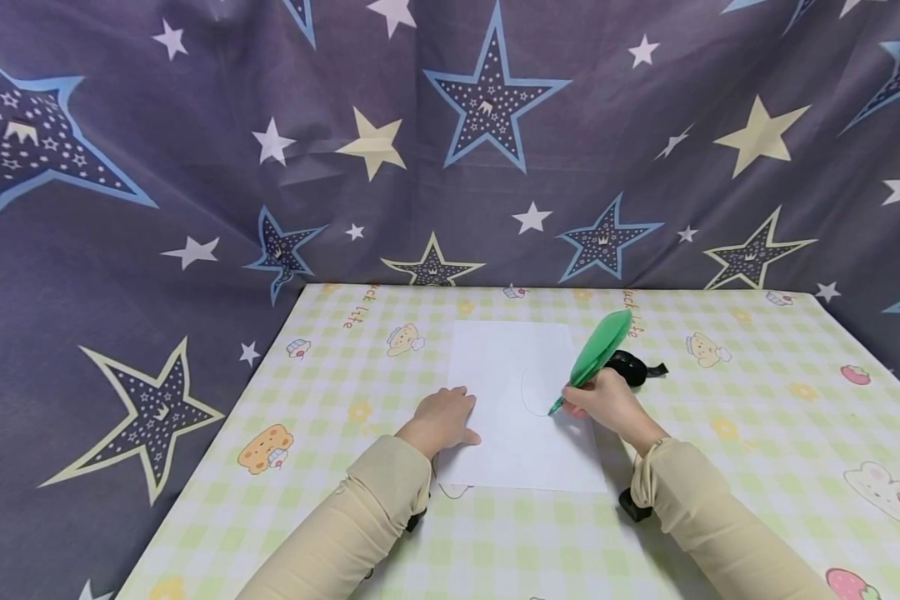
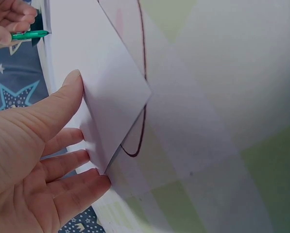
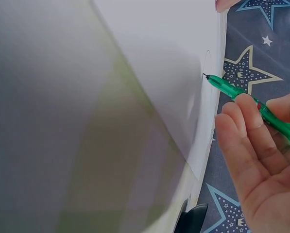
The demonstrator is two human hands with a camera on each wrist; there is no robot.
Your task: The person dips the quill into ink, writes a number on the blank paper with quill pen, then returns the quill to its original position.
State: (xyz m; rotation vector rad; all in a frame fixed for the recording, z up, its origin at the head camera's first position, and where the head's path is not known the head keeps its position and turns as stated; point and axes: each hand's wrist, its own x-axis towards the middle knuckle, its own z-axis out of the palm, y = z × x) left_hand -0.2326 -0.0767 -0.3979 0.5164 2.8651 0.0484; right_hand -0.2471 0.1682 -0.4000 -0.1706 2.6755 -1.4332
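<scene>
A white sheet of paper (image 1: 510, 454) lies on the table, bearing a thin curved line (image 1: 522, 390) near its middle. My right hand (image 1: 609, 406) pinches a green pen (image 1: 598, 348) with a broad leaf- or feather-shaped top. The pen's tip touches the paper at the end of the curve. In the right wrist view, the green barrel (image 3: 226, 86) runs between thumb and fingers. My left hand (image 1: 441, 419) rests on the sheet's left edge with its fingers extended. The left wrist view shows that hand's thumb (image 2: 67, 99) over the paper's edge.
Just behind my right hand sits a black rounded object (image 1: 627, 367) with a short strap-like end; its kind is unclear. A checked, cartoon-printed cloth (image 1: 787, 450) covers the table. A dark star-patterned curtain (image 1: 457, 200) hangs along the far edge.
</scene>
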